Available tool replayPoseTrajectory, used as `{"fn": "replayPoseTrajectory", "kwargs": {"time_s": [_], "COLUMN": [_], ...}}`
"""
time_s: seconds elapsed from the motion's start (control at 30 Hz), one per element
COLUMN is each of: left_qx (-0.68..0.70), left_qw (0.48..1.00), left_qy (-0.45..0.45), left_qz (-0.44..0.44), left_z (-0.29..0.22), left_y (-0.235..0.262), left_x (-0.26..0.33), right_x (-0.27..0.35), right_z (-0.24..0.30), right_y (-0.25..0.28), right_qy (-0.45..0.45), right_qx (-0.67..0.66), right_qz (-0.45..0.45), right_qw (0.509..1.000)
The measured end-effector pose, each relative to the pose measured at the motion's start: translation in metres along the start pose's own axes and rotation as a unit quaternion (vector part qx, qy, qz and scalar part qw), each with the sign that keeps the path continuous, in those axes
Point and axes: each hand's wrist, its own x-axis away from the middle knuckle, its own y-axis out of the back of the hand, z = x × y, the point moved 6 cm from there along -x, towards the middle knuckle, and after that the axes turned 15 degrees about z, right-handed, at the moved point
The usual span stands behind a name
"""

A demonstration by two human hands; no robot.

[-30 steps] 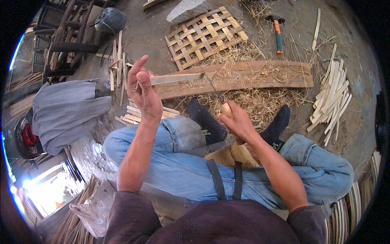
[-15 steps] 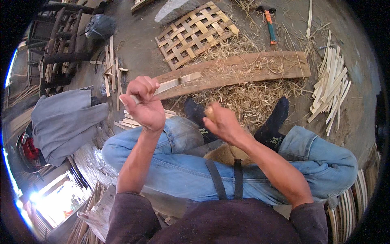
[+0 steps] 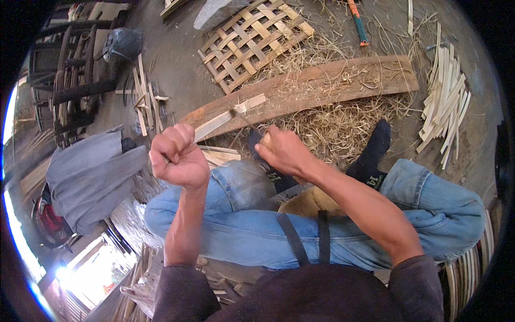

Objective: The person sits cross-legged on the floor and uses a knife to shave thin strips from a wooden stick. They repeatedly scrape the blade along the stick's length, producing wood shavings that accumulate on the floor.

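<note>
My left hand (image 3: 179,156) is closed in a fist round the near end of a pale bamboo strip (image 3: 213,126). The strip slants up and to the right, over a long wooden board (image 3: 343,80). In my right hand (image 3: 289,153) is a knife (image 3: 245,119), gripped by its light wooden handle; most of the handle is hidden by the fingers. Its thin dark blade reaches up and left to the strip and meets it near the far end. Curly shavings (image 3: 322,126) lie heaped beside the board, around my feet in dark socks.
A woven lattice panel (image 3: 252,43) lies beyond the board, with a grey stone (image 3: 217,13) behind. An orange-and-green-handled hammer (image 3: 358,22) rests at the back. Pale strips (image 3: 442,96) are piled at right. Grey cloth (image 3: 94,174) hangs at left, below a dark wooden rack (image 3: 70,80).
The left thumb, stretched out before, is now folded into the fist. The knife blade shows plainly on the strip. My whole view has shifted slightly.
</note>
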Motion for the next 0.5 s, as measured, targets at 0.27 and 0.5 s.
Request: {"fn": "replayPoseTrajectory", "kwargs": {"time_s": [0.27, 0.5], "left_qx": [-0.003, -0.004], "left_qw": [0.999, 0.998], "left_qy": [0.013, 0.017], "left_qz": [0.039, 0.059], "left_z": [-0.004, -0.005], "left_y": [-0.007, -0.011], "left_x": [-0.003, -0.004], "right_x": [-0.009, -0.019], "right_z": [-0.021, -0.050], "right_y": [0.014, 0.026], "right_qy": [-0.035, -0.080], "right_qx": [0.050, 0.073], "right_qz": [0.004, 0.018], "right_qw": [0.998, 0.994]}}
